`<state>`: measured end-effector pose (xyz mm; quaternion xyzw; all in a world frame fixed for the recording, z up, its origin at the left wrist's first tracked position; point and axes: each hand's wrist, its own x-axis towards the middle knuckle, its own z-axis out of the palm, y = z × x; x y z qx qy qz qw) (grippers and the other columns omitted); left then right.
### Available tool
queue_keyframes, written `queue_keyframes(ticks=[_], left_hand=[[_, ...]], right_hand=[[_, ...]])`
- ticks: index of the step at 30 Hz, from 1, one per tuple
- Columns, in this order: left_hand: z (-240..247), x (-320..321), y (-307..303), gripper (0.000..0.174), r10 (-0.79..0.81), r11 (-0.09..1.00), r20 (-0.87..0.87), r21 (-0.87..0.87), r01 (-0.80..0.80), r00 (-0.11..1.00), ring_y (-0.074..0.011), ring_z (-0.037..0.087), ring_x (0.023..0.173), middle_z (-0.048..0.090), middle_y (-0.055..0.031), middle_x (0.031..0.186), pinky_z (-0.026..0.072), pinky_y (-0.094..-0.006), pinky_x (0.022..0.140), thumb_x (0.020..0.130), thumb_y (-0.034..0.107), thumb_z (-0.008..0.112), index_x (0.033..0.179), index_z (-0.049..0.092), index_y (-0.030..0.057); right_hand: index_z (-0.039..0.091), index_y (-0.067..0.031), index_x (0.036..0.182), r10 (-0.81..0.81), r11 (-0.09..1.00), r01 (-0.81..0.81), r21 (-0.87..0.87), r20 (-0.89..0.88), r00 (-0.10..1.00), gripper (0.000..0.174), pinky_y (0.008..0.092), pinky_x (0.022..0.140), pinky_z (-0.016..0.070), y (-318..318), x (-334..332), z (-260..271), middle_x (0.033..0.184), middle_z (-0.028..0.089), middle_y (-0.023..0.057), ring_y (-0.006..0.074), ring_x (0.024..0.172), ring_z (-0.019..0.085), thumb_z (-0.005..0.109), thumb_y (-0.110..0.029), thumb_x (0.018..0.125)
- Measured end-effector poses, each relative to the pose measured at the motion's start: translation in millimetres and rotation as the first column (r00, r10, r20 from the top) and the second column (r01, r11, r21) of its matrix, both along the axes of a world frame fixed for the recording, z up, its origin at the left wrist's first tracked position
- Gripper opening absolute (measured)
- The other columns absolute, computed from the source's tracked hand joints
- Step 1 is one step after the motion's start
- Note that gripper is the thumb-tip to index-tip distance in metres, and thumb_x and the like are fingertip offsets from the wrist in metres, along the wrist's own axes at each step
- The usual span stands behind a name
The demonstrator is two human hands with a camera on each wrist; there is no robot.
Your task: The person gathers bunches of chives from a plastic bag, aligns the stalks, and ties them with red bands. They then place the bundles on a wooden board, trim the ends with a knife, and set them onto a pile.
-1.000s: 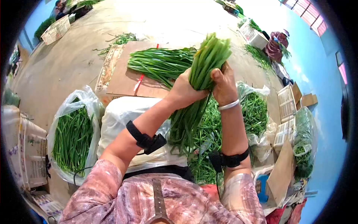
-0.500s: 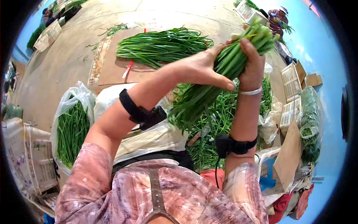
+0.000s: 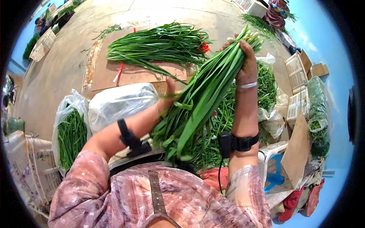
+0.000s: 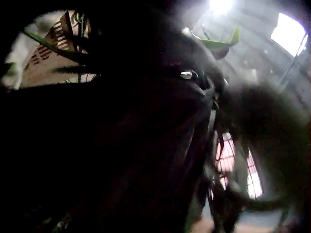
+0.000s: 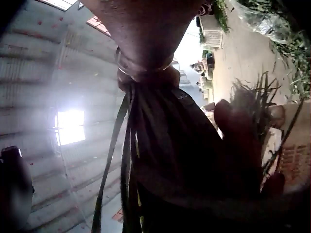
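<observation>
My right hand (image 3: 248, 62) grips a bunch of garlic chives (image 3: 215, 81) just below its pale stem ends, with the thumb across the front. From there the long green leaves slant down toward my body. My left hand (image 3: 167, 98) is beside the lower leaves, its thumb standing up and apart from them; the leaves hide most of its fingers. Another bunch of chives (image 3: 152, 43), with red ties at its right end, lies on a cardboard sheet (image 3: 100, 74). The left wrist view is mostly dark. In the right wrist view the bunch (image 5: 170, 131) spreads below my right hand.
A white plastic-wrapped bundle (image 3: 118, 100) stands in front of me. Left of it is a clear bag of greens (image 3: 72, 136). Loose greens (image 3: 266, 85) are heaped at the right. White crates (image 3: 296, 72) and a cardboard flap (image 3: 296, 152) line the right side. Another person (image 3: 274, 17) is farther back.
My left hand has let go of the stems and moved down and left along the leaves. My right hand keeps hold of the chives, which first swung right and now hang stretched out more.
</observation>
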<state>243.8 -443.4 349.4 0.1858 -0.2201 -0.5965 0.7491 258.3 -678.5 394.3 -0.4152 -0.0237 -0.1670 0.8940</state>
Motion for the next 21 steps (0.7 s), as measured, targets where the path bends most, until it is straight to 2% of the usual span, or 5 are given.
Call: queue_keyframes(ticks=[6, 9, 15, 18, 21], left_hand=[[-43, -29, 40, 0.113, 0.053, 0.990, -0.165, 0.139, -0.030, 0.985, -0.0260, 0.051, 0.112, 0.048, -0.0143, 0.127, 0.0424, -0.0414, 0.095, 0.049, 0.072, 0.065, 0.135, 0.034, 0.0046], [-22, -42, 42, 0.106, 0.068, 0.990, -0.123, 0.132, -0.052, 0.990, -0.0226, 0.052, 0.110, 0.051, -0.0120, 0.123, 0.0437, -0.0389, 0.094, 0.053, 0.068, 0.068, 0.132, 0.037, 0.0034], [-27, -39, 32, 0.060, 0.200, 0.899, 0.059, 0.387, -0.207, 0.978, -0.0197, 0.061, 0.087, 0.061, -0.0115, 0.104, 0.0529, -0.0350, 0.076, 0.073, 0.030, 0.070, 0.120, 0.047, 0.0018], [-36, -31, 31, 0.072, 0.115, 0.900, -0.011, 0.423, -0.100, 0.993, -0.0228, 0.056, 0.101, 0.057, -0.0152, 0.115, 0.0497, -0.0354, 0.085, 0.070, 0.033, 0.071, 0.128, 0.040, 0.0030], [-37, -33, 29, 0.070, 0.103, 0.918, -0.114, 0.393, -0.051, 0.988, -0.0259, 0.056, 0.103, 0.060, -0.0119, 0.104, 0.0491, -0.0394, 0.087, 0.070, 0.028, 0.071, 0.128, 0.041, 0.0022]], right_hand=[[0.055, 0.0061, 0.093, -0.109, 0.986, 0.128, 0.105, -0.170, 0.979, 0.025, 0.0351, 0.062, 0.0550, 31, 15, -26, 0.077, 0.063, 0.0174, 0.0249, 0.067, 0.064, 0.062, -0.012, 0.078], [0.056, 0.0042, 0.089, -0.047, 0.988, 0.073, 0.135, -0.187, 0.981, 0.021, 0.0348, 0.062, 0.0553, 37, 32, -38, 0.074, 0.063, 0.0159, 0.0249, 0.064, 0.064, 0.063, -0.012, 0.077], [0.057, 0.0058, 0.092, -0.221, 0.975, 0.213, -0.061, -0.184, 0.958, 0.022, 0.0336, 0.056, 0.0546, 57, 48, -43, 0.076, 0.063, 0.0167, 0.0240, 0.063, 0.064, 0.061, -0.011, 0.079], [0.056, 0.0059, 0.090, -0.286, 0.958, 0.275, -0.086, -0.154, 0.946, 0.021, 0.0338, 0.054, 0.0541, 63, 48, -38, 0.075, 0.063, 0.0165, 0.0241, 0.061, 0.063, 0.062, -0.010, 0.078], [0.056, 0.0058, 0.091, -0.295, 0.955, 0.291, -0.048, -0.174, 0.940, 0.020, 0.0342, 0.057, 0.0542, 58, 43, -37, 0.075, 0.063, 0.0160, 0.0250, 0.063, 0.063, 0.062, -0.008, 0.078]])
